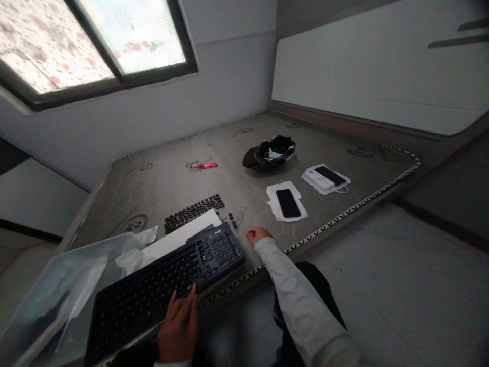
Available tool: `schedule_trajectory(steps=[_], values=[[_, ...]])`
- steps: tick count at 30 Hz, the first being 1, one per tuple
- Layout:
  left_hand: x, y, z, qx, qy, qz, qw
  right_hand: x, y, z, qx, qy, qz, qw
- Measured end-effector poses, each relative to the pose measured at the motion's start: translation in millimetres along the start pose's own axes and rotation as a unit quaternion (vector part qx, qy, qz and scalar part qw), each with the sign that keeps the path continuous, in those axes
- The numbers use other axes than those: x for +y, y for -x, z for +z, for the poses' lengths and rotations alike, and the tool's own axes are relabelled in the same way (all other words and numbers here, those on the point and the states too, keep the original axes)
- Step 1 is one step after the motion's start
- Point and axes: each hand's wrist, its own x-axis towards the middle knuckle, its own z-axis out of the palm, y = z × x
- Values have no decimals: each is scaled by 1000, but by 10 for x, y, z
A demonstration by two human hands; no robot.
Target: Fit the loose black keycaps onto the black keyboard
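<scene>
A black keyboard (168,280) lies at the mattress's near edge, with many bare key positions showing. My left hand (178,323) is at its front edge, fingers stretched out and slightly apart, fingertips by the lower keys. To the right of the keyboard, my right hand (257,235) is closed with the fingers curled together; whatever it may hold is hidden. Rows of loose black keycaps (193,211) are laid out behind the keyboard, and a few single keycaps (233,220) lie near my right hand. A white sheet (179,237) sits between the rows and the keyboard.
A clear plastic bin (64,285) stands at the left. Further back are a red packet (204,165) and a dark cap (255,159). At the right, a phone (288,203) and a white power bank (319,179) with another phone rest on white paper.
</scene>
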Motion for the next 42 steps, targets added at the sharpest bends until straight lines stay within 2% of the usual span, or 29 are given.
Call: schedule_trajectory(steps=[5, 10, 15, 18, 21, 23, 25, 28, 30, 32, 33, 35, 37, 38, 40, 42], values=[[86, -51, -14, 23, -14, -17, 999, -240, -249, 131, -23, 34, -12, 999], [120, -89, -51, 5, -10, -21, 1000, -389, -450, 254, -35, 79, -1, 996], [100, -45, -105, 3, -27, -61, 998, -437, -483, 339, -43, 64, 36, 996], [33, -89, -226, 27, -30, -103, 994, -425, -479, 317, -35, 34, 67, 997], [-168, -254, -407, 53, -56, -185, 980, -367, -481, 255, 4, -9, 64, 998], [-393, -412, -519, 44, -124, -252, 959, -308, -464, 192, 26, -31, 44, 998], [-659, -578, -596, 14, -191, -304, 933, -251, -415, 106, 51, -46, 40, 997], [-1024, -801, -633, -37, -220, -380, 898, -217, -257, -58, 92, -79, 38, 992], [-1168, -918, -638, -75, -206, -426, 878, -255, -85, -172, 114, -114, 27, 987], [-1196, -999, -665, -96, -181, -443, 873, -350, 156, -268, 134, -155, 6, 979], [-1162, -1022, -690, -70, -169, -437, 881, -417, 304, -303, 143, -177, -9, 974], [-1005, -1030, -759, 40, -134, -416, 898, -579, 644, -341, 141, -217, -41, 965], [-743, -989, -833, 151, -34, -405, 901, -756, 1015, -328, 126, -235, -66, 962], [-584, -956, -867, 181, 28, -400, 898, -842, 1197, -304, 113, -236, -77, 962], [-237, -889, -928, 185, 148, -405, 883, -994, 1522, -241, 86, -233, -104, 963], [104, -846, -989, 128, 285, -398, 863, -1112, 1770, -191, 69, -211, -126, 967]])
